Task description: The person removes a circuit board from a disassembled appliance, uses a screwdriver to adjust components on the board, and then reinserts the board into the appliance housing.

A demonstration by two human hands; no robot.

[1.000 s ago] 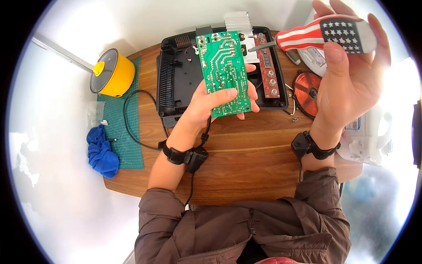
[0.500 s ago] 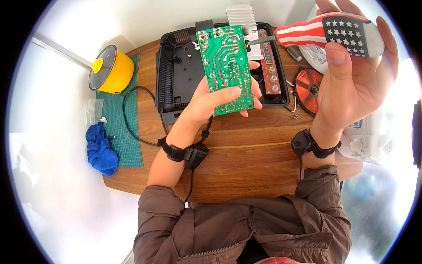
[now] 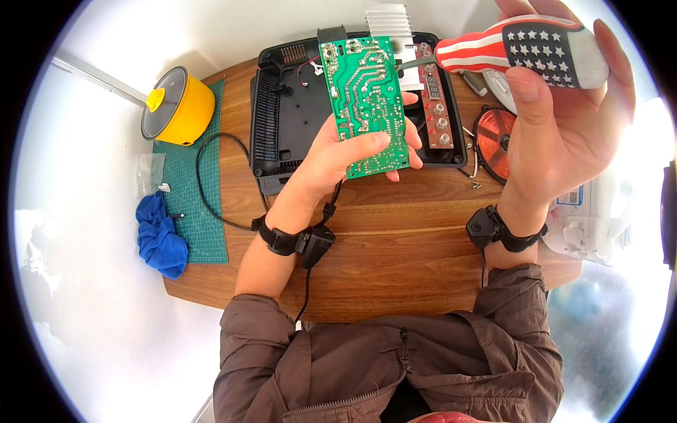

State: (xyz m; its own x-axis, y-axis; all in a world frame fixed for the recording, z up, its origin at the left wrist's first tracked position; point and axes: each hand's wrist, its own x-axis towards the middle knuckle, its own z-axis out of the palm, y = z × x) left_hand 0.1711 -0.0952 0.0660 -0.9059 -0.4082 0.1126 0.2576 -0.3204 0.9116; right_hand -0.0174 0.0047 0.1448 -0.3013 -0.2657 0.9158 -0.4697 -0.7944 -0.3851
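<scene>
My left hand (image 3: 338,156) grips a green circuit board (image 3: 367,99) by its lower part, thumb on the soldered face and fingers behind. A finned silver heat sink (image 3: 390,21) sticks out from behind the board's upper right. In my right hand (image 3: 553,134) is a screwdriver (image 3: 522,53) with a fat red, white and black star-patterned handle. Its shaft points left, and the tip reaches the board's upper right edge; contact there cannot be made out. Beneath the board lies an open black appliance housing (image 3: 314,116), with a red-brown display board (image 3: 441,116) along its right side.
Right of the housing sit a copper-coloured coil (image 3: 491,141) and small screws (image 3: 477,186). A yellow pot (image 3: 187,113) stands on a green cutting mat (image 3: 208,218) at left, near a blue cloth (image 3: 161,240). A black cable (image 3: 199,176) loops across the wooden table (image 3: 381,261).
The screwdriver has shifted slightly left and up. The circuit board sits a little higher and farther right in view, still in my left hand.
</scene>
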